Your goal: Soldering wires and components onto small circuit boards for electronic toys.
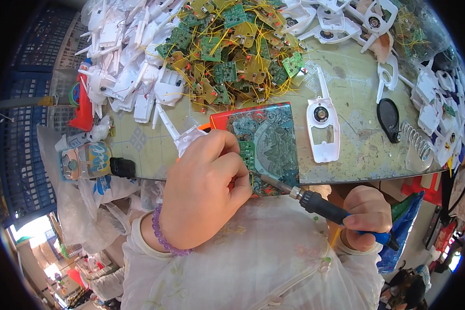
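Note:
My right hand [368, 217] is closed around the blue and black grip of a soldering iron [320, 206]. The iron's metal shaft slants up to the left, its tip by the lower end of a small green circuit board [247, 151]. Beside that board my left hand [204, 181] is closed, fingers curled, over a white plastic housing [190, 138] whose narrow arm sticks out above the knuckles. Its fingertips and most of the housing are hidden. Under the board lies a dark patterned pad [276, 139] with a red edge, at the table's near side.
A heap of circuit boards with yellow wires [232, 57] sits at the back, with white housings [124, 67] piled to its left. To the right lie an open white housing [323, 129], a black oval part [388, 118] and a metal coil [417, 140]. A clear container [82, 159] stands left.

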Available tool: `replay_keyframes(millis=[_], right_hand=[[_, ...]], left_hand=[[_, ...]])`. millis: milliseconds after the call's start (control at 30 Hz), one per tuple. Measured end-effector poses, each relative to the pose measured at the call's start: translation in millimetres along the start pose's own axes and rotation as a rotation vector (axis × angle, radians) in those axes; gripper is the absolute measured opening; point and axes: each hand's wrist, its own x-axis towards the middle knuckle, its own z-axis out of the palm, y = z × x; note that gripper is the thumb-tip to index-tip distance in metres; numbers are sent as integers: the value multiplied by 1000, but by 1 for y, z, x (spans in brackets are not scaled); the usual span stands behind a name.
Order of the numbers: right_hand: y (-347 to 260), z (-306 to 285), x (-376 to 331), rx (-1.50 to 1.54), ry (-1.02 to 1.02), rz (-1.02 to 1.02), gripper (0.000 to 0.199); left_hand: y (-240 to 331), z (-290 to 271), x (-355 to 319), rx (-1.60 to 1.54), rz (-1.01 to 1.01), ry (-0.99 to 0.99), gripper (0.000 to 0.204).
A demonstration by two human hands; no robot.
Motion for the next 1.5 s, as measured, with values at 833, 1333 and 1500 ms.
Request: replay_keyframes(millis=[833, 1333, 1500], right_hand=[[0, -1, -2, -69, -69, -58, 28], [1, 2, -11, -82, 48, -86, 38], [-19, -6, -23, -347, 292, -25, 32]], left_hand=[[-7, 2, -3, -105, 13, 7, 13], [-5, 2, -3, -77, -2, -6, 12], [-3, 3, 1, -104, 41, 18, 12]])
